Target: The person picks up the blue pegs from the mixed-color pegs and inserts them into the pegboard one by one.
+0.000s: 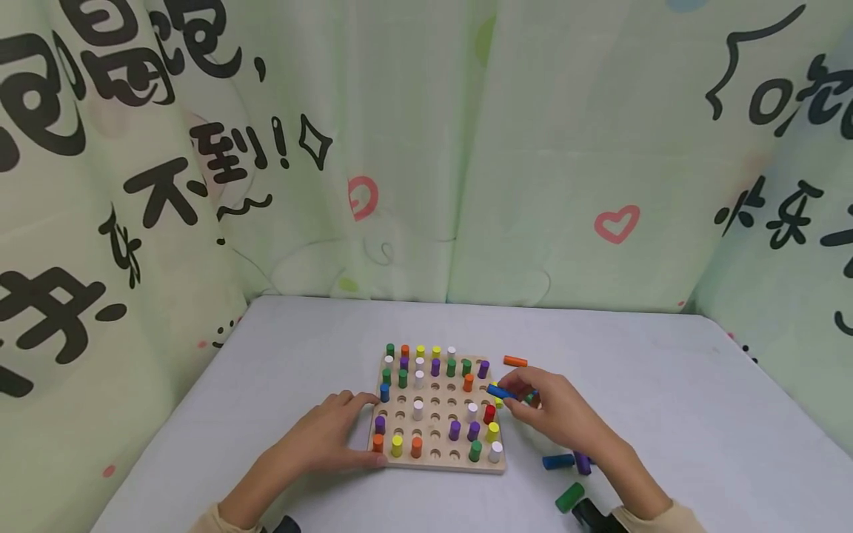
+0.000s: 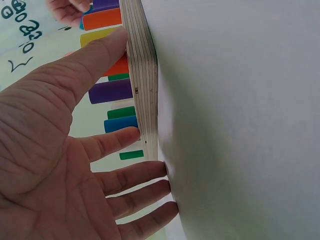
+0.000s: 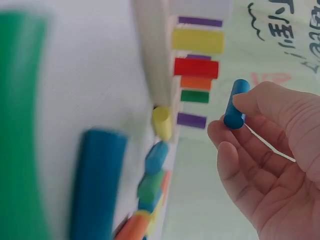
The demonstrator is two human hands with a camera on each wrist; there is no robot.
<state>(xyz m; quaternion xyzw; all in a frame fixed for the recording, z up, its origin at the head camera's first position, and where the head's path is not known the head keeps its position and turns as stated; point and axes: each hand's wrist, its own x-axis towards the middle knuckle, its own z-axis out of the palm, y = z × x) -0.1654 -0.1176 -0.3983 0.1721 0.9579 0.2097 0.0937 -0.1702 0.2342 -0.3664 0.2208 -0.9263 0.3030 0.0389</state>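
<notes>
A wooden pegboard (image 1: 435, 464) lies on the table, with rows of round holes partly filled by coloured pegs. My left hand (image 1: 333, 435) rests at the board's left side, thumb at the near left corner and index finger by the left edge, with its fingers fairly straight. Between thumb and fingers, my right hand (image 1: 556, 403) pinches a blue peg (image 3: 236, 104) above the board's right edge. In the head view that peg lies tilted, close to a yellow peg. The right wrist view shows a red peg (image 3: 196, 68) standing in the board nearby.
Right of the board lie loose pegs: an orange peg (image 1: 515, 361) behind, a blue peg (image 1: 558, 462), a purple peg (image 1: 583, 463) and a green peg (image 1: 569, 497) nearer me. A pale printed curtain (image 1: 533, 148) hangs around the white-covered table (image 1: 300, 333).
</notes>
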